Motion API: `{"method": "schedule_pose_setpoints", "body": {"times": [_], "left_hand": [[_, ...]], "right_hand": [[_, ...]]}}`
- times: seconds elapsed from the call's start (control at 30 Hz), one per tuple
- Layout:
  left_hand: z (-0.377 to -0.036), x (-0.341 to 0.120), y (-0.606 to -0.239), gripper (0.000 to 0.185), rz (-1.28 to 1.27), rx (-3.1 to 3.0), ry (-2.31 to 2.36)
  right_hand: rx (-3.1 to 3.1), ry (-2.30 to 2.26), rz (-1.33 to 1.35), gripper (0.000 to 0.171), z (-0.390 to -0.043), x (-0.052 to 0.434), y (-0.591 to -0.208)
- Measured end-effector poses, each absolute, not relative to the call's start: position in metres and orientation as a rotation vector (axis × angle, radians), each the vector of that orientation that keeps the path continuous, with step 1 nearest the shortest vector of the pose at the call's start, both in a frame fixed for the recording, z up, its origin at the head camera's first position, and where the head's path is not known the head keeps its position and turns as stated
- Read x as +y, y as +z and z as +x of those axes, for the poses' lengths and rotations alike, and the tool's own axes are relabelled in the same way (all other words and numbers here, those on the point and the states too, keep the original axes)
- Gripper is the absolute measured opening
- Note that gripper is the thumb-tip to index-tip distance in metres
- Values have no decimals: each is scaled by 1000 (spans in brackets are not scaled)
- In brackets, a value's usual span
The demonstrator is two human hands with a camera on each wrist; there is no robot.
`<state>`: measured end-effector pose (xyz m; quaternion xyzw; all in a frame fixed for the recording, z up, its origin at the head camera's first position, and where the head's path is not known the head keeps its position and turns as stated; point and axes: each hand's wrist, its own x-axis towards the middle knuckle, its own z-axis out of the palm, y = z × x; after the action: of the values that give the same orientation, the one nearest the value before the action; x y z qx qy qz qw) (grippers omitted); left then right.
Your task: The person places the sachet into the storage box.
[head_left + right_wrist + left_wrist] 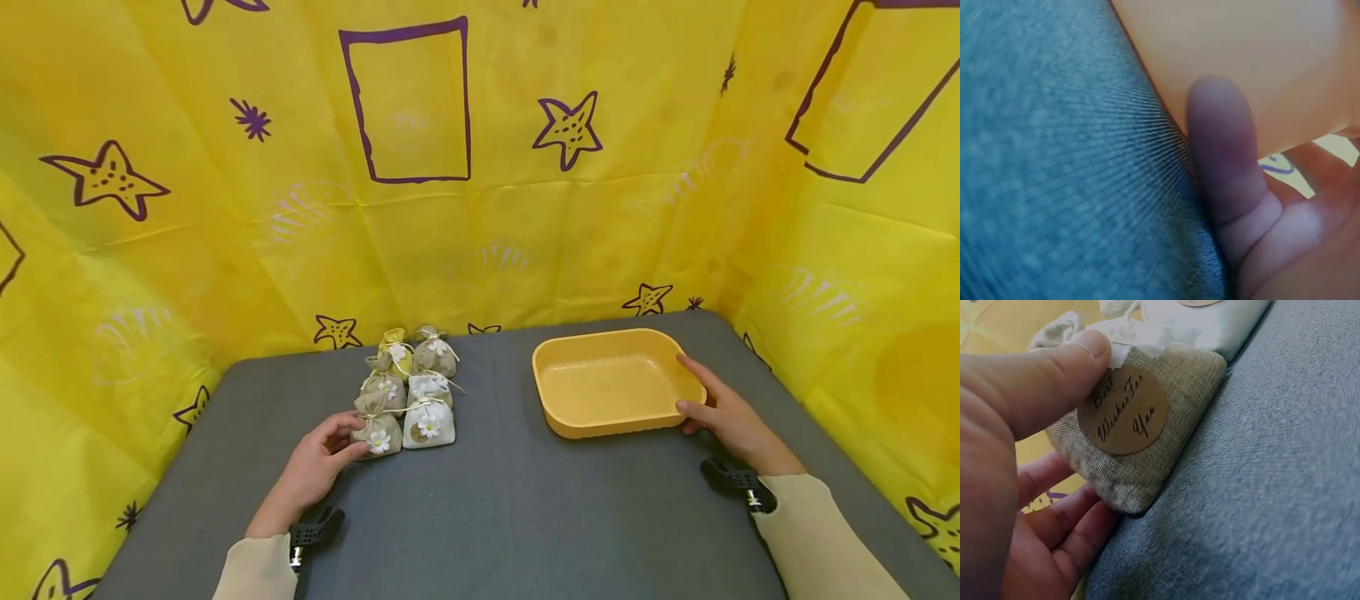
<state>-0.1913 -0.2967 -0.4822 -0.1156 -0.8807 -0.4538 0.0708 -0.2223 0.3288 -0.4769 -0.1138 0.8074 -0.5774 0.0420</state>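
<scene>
A beige drawstring pouch (371,427) with a white flower stands at the near left of a small group. My left hand (315,462) grips it from the left, thumb across the front and fingers round the side. In the left wrist view the thumb presses over a round brown label (1124,412) reading "Best Wishes For You". A white pouch (437,435) stands right beside it, with several more beige and yellow pouches behind. On the right, my right hand (723,421) holds the right end of a yellow plastic tray (607,387), thumb at its near corner, fingers along the side.
A grey cloth covers the table (495,517). Yellow fabric (487,233) with purple stars and squares hangs behind and along both sides, close to the table's edges. The tray's inside is bare, and a stretch of grey cloth lies between it and the pouches.
</scene>
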Motion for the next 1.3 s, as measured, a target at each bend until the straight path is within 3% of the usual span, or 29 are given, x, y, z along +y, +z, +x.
{"method": "schedule_pose_setpoints", "body": {"times": [0.17,0.4,0.77,1.0,1.3], "left_hand": [[-190,-295,-481,25,-341,-2646,-1348],[-189,-294,-479,40,-355,-2674,-1205],[-192,-296,-473,32,-533,-2707,-1156],[-191,-302,-472,29,-471,-2688,-1196],[-183,-308,-458,31,-150,-2674,-1548]], "right_hand": [[2478,-1797,-350,73,-223,328,-479],[2570,-1760,-327,68,-225,327,-481],[2570,-1714,-287,76,-225,323,-477],[2547,-1757,-336,73,-224,324,-479],[2532,-1771,-351,72,-225,327,-483]]}}
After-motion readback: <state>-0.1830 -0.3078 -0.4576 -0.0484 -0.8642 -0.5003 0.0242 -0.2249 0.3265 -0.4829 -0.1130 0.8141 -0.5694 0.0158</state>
